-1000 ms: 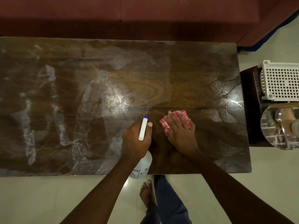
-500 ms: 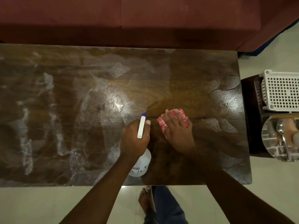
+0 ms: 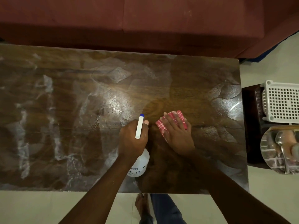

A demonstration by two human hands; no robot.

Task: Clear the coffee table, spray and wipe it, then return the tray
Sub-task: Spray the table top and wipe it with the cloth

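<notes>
A dark wooden coffee table (image 3: pixel 64 126) fills the view, streaked with whitish wet smears on its left and middle. My left hand (image 3: pixel 131 139) grips a white spray bottle (image 3: pixel 139 165) with a blue-tipped nozzle, held just above the table's front part. Just to its right, my right hand (image 3: pixel 177 135) presses flat with straight fingers on a folded red-and-white cloth (image 3: pixel 160 125) lying on the table. A round shiny metal tray (image 3: pixel 267 152) with a spoon lies off the table at the right edge.
A dark red sofa (image 3: pixel 145 21) runs along the table's far side. A small dark side table (image 3: pixel 252 126) at the right carries a white perforated plastic basket (image 3: pixel 283 102) and the tray. My bare foot (image 3: pixel 142 206) stands on the pale floor near the table's front edge.
Both hands, the bottle and the cloth have held their places on the table. The view has shifted slightly, so the table sits lower in the frame.
</notes>
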